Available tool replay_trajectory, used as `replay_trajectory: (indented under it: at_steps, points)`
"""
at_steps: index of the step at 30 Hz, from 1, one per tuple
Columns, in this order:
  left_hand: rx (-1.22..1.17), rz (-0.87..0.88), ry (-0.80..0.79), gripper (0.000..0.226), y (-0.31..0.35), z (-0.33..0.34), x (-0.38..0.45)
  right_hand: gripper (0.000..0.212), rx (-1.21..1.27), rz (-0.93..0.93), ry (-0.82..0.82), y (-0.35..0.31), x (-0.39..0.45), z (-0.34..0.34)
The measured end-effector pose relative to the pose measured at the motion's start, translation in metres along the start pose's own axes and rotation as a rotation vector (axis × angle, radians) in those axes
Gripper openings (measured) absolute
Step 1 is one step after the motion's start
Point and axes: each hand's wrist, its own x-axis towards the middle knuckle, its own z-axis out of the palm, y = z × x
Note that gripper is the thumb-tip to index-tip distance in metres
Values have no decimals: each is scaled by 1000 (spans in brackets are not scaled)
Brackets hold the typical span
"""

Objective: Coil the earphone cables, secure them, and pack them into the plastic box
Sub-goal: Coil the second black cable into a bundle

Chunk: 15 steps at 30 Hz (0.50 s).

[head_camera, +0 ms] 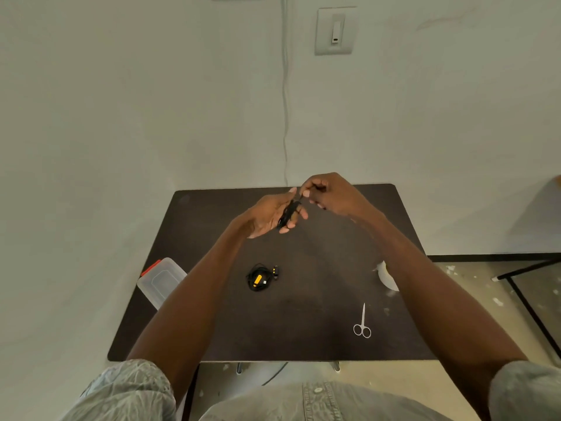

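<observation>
Above the far middle of the dark table (pixel 303 329), my left hand (pixel 270 215) holds a black earphone cable (pixel 288 211) wound around its fingers. My right hand (pixel 331 194) is just to the right and pinches the loose end of that cable at the left fingertips. A second earphone set (pixel 259 278), black with orange parts, lies coiled on the table's middle. The clear plastic box (pixel 159 282) with a red clip stands at the table's left edge, partly behind my left forearm.
Small silver scissors (pixel 362 323) lie near the front right of the table. A white object (pixel 385 276) shows beside my right forearm, partly hidden. A wall rises behind the table, with a white cord (pixel 285 117) hanging down it.
</observation>
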Motion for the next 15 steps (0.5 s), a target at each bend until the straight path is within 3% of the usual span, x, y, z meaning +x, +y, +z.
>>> replay_trajectory:
  at_steps: [4,11,15]
  points:
    - [-107,-31,-157,34,3,-6,-5,15,243,1,3,10,0,6]
    - [-612,56,-365,24,-16,-7,-7,48,695,81,-133,24,-16,38]
    - [-682,80,-316,29,-28,-3,-8,30,660,90,-151,22,-22,44]
